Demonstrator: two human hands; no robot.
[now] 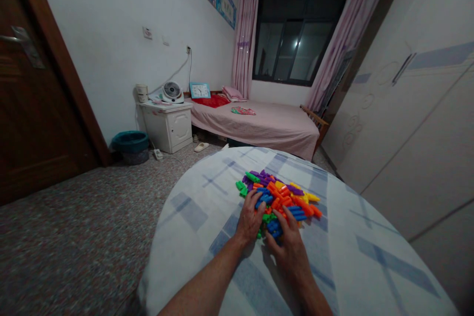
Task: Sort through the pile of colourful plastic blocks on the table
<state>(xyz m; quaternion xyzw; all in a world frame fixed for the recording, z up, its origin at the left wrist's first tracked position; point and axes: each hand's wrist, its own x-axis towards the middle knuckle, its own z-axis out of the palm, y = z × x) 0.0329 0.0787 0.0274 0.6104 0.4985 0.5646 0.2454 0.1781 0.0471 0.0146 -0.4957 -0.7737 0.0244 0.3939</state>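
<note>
A mixed pile of small plastic toy pieces (285,190) in orange, blue, green, purple and yellow lies on a round table (192,256) with a white and blue checked cloth. My left hand (251,218) rests against the pile's near left side, fingers apart over blue pieces (263,198). At the near edge, my right hand (291,243) has its fingers spread around dark blue pieces (274,228). Green pieces (268,217) lie between the two hands. Neither hand visibly grips a piece, though some fingertips are partly lost among the pieces.
Beyond the table stands a bed (274,121) with a pink sheet. A white cabinet (166,126) carries a small fan (172,91); a teal-lined bin (131,143) is beside it. A brown door (44,123) is at left, a pale wardrobe (407,123) at right.
</note>
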